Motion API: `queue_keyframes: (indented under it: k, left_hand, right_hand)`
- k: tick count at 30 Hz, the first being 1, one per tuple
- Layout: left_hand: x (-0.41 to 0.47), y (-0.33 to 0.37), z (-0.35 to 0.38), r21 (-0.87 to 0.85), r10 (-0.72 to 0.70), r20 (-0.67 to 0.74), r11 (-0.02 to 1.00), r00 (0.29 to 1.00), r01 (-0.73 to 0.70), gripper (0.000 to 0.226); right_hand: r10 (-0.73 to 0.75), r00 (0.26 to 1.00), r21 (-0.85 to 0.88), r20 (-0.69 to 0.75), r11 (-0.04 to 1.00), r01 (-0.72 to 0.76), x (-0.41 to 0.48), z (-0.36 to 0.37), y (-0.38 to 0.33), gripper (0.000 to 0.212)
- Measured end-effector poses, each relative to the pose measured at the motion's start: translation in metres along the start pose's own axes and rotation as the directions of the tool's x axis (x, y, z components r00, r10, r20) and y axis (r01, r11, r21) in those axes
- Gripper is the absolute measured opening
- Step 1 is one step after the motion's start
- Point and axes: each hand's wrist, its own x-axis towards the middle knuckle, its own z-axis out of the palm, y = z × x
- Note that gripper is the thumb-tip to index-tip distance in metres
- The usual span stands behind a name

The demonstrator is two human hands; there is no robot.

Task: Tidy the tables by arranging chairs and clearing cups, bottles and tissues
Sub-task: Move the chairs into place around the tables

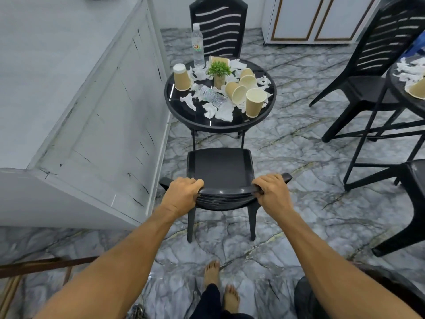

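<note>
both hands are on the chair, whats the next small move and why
Probably push the chair straight forward toward the round table. The left hand and right hand both grip the top of its backrest, the seat faces the table, and floor shows between seat front and table rim, so it is not tucked in yet.

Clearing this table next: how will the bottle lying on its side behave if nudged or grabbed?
The lying bottle would probably roll if nudged on the smooth table, though tissues against it may check it. Its clear thin plastic looks light and may dent under a firm grip.
</note>
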Motion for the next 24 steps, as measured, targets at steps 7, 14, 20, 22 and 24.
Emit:
queue_keyframes:
  k: [7, 14, 20, 22, 24]
  left_hand:
    - [0.011, 0.005, -0.002, 0.102, -0.206, 0.059, 0.975, 0.977, 0.2, 0.048]
    - [0.0, 0.024, -0.014, -0.399, -0.418, 0.008, 0.832, 0.908, 0.386, 0.083]
    - [0.01, 0.005, -0.007, -0.475, -0.384, -0.061, 0.823, 0.921, 0.312, 0.061]
    - [0.01, -0.001, -0.01, -0.475, -0.379, -0.061, 0.824, 0.923, 0.307, 0.062]
    - [0.007, -0.002, -0.013, -0.448, -0.381, 0.01, 0.825, 0.925, 0.345, 0.066]
  right_hand:
    - [0.1, 0.959, 0.066, 0.264, 0.99, -0.122, 0.008, -0.017, 0.003, 0.068]
    - [0.155, 0.949, 0.078, 0.275, 0.98, -0.183, 0.014, -0.022, -0.003, 0.064]
    - [0.247, 0.934, 0.074, 0.257, 0.959, -0.274, 0.009, -0.017, -0.016, 0.07]
    - [0.263, 0.931, 0.102, 0.253, 0.95, -0.296, 0.011, -0.015, -0.02, 0.067]
    - [0.25, 0.926, 0.131, 0.282, 0.946, -0.296, 0.012, -0.015, -0.019, 0.066]
